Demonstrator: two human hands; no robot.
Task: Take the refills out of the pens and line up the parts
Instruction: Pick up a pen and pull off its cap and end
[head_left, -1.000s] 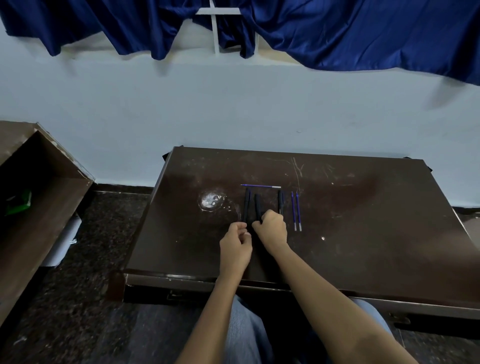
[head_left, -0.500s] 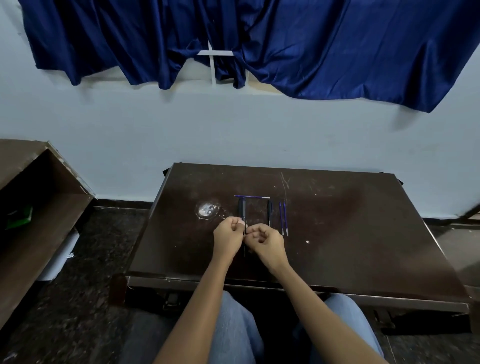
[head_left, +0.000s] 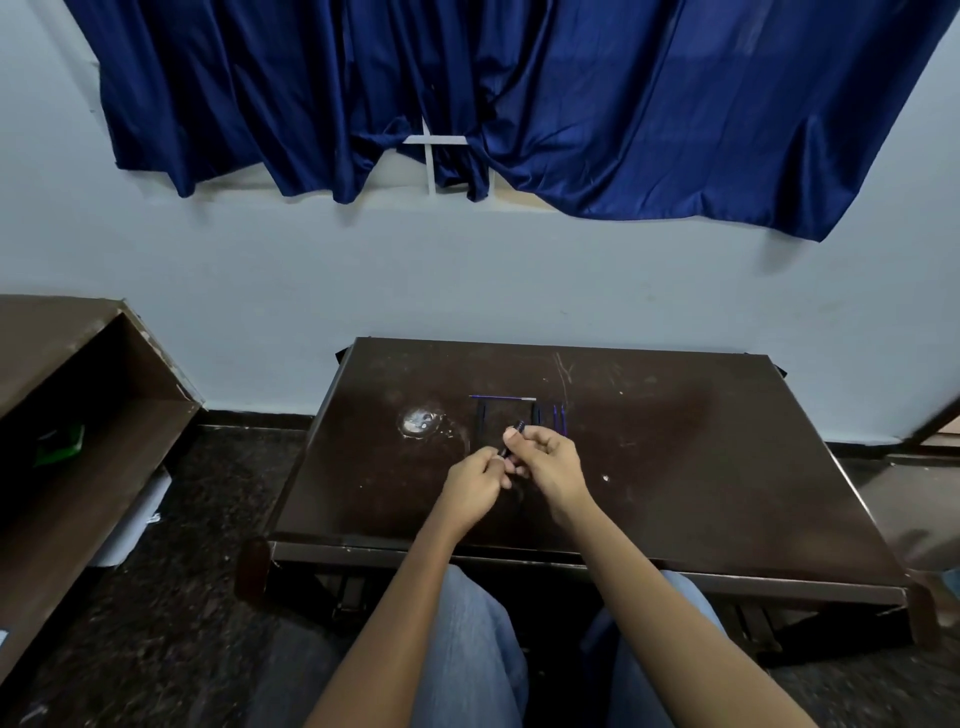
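Both hands have lifted slightly off the desk (head_left: 685, 467) since half a second ago, and the pen (head_left: 518, 431) now shows between them, tilted, with its dark end poking out toward 1 o'clock above the right thumb. The right hand (head_left: 551, 464) has its fingers curled round the pen's upper part. The left hand (head_left: 474, 480), at 8 o'clock from it and touching it, pinches the lower end between thumb and curled fingers.

At 12 o'clock from the hands a thin refill (head_left: 501, 397) lies crosswise on the desk. Below it one dark barrel (head_left: 482, 415) lies at 11 o'clock from the hands and another dark piece (head_left: 538, 414) at 12 o'clock. Just beside that, toward 1 o'clock, lie two blue refills (head_left: 559, 417) side by side. A shiny patch (head_left: 421, 421) marks the desk at 10 o'clock. A brown shelf (head_left: 78, 410) stands at 9 o'clock, and a blue curtain (head_left: 519, 78) hangs on the wall at 12 o'clock.
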